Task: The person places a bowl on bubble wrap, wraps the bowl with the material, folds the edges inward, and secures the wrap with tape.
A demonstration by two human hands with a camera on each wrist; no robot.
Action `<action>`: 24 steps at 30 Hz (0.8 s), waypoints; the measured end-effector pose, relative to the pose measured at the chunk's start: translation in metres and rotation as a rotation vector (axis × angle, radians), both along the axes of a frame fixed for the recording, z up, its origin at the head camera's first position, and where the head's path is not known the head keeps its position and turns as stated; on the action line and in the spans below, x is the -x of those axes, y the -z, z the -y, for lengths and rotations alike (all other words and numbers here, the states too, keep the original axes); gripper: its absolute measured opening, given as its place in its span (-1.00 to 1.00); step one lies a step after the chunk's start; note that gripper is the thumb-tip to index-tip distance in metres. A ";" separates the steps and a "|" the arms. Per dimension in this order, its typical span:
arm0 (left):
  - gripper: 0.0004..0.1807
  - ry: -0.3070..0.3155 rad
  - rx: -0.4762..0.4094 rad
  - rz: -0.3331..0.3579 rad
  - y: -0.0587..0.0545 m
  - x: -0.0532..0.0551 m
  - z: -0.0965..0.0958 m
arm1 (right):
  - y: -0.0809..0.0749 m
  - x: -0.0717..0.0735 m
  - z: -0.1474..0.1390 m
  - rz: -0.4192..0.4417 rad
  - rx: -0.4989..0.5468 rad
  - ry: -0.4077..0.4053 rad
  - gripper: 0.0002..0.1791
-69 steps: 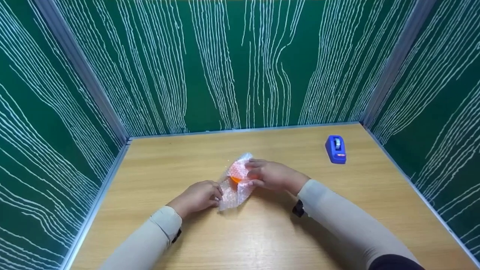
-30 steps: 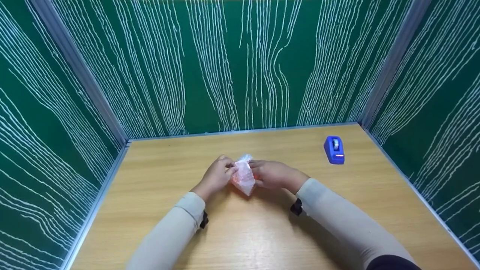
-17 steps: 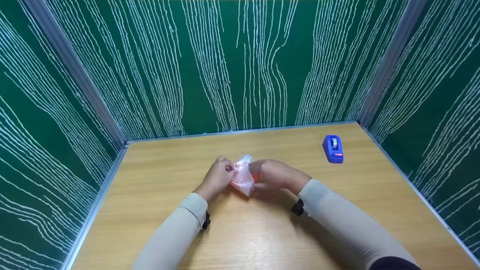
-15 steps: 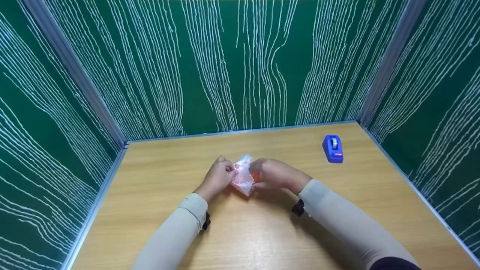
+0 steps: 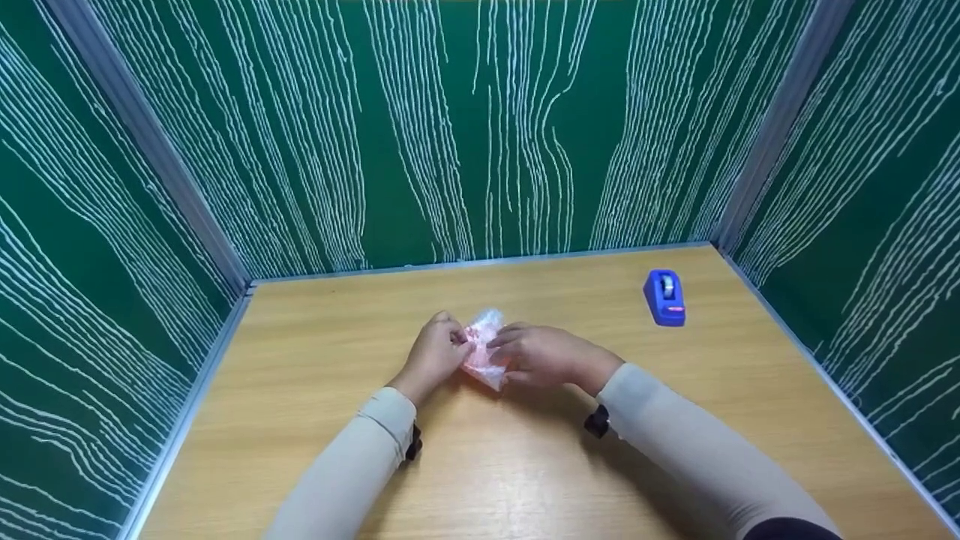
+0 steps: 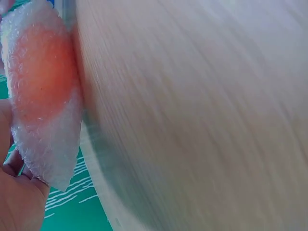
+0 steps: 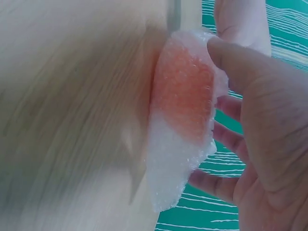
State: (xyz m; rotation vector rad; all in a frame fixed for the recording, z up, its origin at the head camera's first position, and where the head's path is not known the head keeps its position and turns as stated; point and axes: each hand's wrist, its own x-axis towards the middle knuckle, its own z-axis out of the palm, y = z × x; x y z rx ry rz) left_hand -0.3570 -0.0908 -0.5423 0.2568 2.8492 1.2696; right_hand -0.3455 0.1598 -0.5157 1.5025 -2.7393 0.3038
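A bubble wrap (image 5: pixel 486 351) bundle lies on the wooden table between both hands, wrapped round an orange thing (image 6: pixel 45 72) whose shape is blurred by the wrap. At its left side my left hand (image 5: pixel 437 349) pinches the upper layer between thumb and fingers. From the right, my right hand (image 5: pixel 546 355) lays its fingertips on top of the bundle. The right wrist view shows its thumb touching one end of the wrap (image 7: pixel 180 110), with the other fingers fairly straight against the upper face.
A blue tape dispenser (image 5: pixel 665 298) stands at the far right of the table (image 5: pixel 360 315). Green panels (image 5: pixel 420 135) with white wavy lines enclose the back and both sides, joined by grey corner posts.
The left hand moved from the near edge up to the bundle's left side, and the near flap was folded over the orange thing. Lately the right fingers shifted from the right side onto the top.
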 end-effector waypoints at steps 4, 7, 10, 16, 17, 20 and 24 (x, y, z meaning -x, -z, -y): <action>-0.92 -0.016 0.007 -0.001 -0.001 -0.002 0.001 | 0.003 0.002 0.001 -0.032 0.013 -0.028 -0.67; -0.89 -0.013 0.042 -0.031 -0.003 -0.006 0.002 | 0.004 0.002 0.002 -0.036 0.014 -0.033 -0.68; -0.84 0.038 0.123 -0.103 -0.008 -0.012 0.004 | 0.003 0.003 0.003 -0.033 0.013 -0.038 -0.70; -0.69 0.278 0.335 -0.177 -0.018 -0.028 0.010 | 0.000 0.004 0.004 -0.002 0.020 -0.018 -0.70; -0.67 0.317 0.371 -0.186 -0.019 -0.031 0.010 | 0.000 0.004 0.004 0.000 0.020 -0.013 -0.69; -0.66 0.386 0.455 -0.202 -0.019 -0.037 0.013 | 0.000 0.006 0.004 0.004 0.021 -0.004 -0.68; -0.68 0.412 0.503 -0.234 -0.017 -0.040 0.016 | 0.001 0.008 0.006 0.009 0.010 -0.004 -0.67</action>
